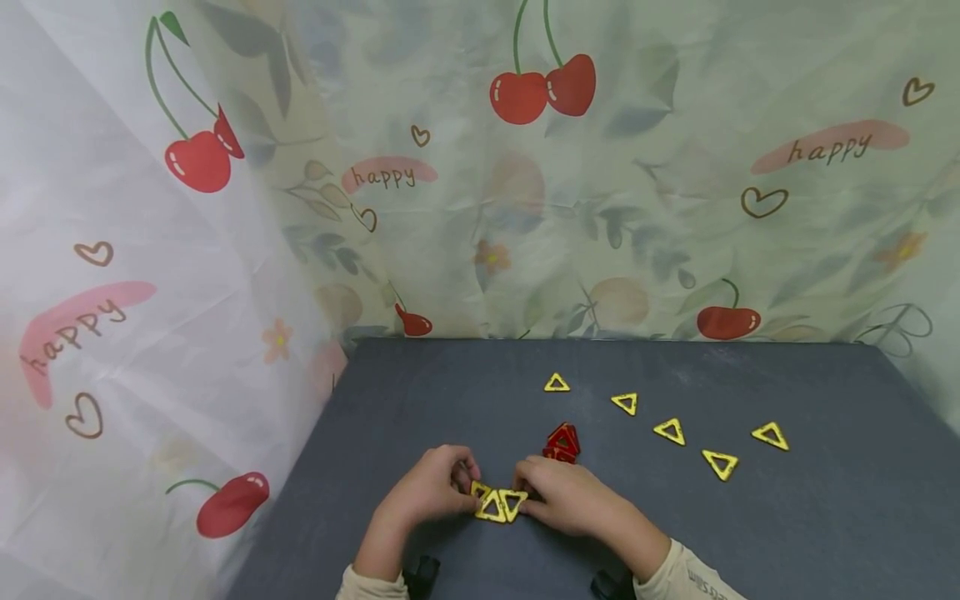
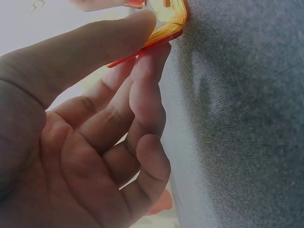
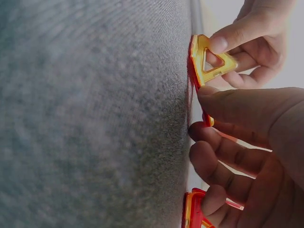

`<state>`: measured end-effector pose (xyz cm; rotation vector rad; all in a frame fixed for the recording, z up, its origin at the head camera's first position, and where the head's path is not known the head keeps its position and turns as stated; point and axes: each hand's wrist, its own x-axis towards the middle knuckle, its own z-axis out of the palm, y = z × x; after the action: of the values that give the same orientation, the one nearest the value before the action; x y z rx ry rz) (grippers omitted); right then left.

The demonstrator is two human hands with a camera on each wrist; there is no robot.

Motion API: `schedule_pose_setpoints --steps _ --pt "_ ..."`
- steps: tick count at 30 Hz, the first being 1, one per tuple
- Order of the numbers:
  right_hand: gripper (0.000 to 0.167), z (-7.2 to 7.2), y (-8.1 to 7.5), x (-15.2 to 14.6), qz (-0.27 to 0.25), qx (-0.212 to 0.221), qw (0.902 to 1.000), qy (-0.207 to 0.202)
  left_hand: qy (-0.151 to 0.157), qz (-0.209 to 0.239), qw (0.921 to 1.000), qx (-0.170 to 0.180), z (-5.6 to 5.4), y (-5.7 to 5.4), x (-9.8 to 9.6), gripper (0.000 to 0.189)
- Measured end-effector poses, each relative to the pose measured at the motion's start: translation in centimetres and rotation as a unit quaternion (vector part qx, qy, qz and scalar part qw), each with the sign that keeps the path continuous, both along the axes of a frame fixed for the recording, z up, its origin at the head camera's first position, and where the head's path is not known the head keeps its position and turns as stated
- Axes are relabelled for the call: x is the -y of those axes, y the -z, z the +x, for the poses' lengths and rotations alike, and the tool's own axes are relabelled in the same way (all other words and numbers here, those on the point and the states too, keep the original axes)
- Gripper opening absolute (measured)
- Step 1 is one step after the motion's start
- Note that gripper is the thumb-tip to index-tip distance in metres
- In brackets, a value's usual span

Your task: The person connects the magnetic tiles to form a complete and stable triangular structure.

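Between my two hands lies a short row of yellow triangular magnetic tiles, joined edge to edge. With thumb and forefinger, my left hand pinches the tile at the left end; in the left wrist view that tile shows yellow with a red edge. My right hand pinches the right-end tile between thumb and fingertip. In the right wrist view, the left-side tile tilts up from the table. Just beyond my right hand stands a red cluster of triangular tiles, partly hidden by that hand.
Loose yellow triangular tiles lie spread over the dark grey table, from a far one to one at the right. A cherry-printed curtain hangs behind the table and along its left side.
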<state>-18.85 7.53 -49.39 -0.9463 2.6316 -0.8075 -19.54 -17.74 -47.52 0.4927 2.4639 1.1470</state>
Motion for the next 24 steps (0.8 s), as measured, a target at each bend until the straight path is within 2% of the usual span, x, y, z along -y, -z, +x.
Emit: schedule_pose_setpoints --steps 11,16,24 --pt "0.01 -0.2 -0.2 0.24 -0.027 -0.028 0.9992 -0.001 0.001 -0.004 0.9999 0.014 0.05 -0.27 -0.07 0.023" --pt "0.011 -0.19 -0.33 0.45 -0.054 -0.028 0.9982 -0.001 0.007 0.001 0.9999 0.01 0.12 -0.31 0.01 0.023" --pt "0.015 -0.02 -0.38 0.93 -0.077 -0.028 0.9966 -0.011 0.017 0.012 0.9995 0.024 0.21 -0.5 0.06 0.024"
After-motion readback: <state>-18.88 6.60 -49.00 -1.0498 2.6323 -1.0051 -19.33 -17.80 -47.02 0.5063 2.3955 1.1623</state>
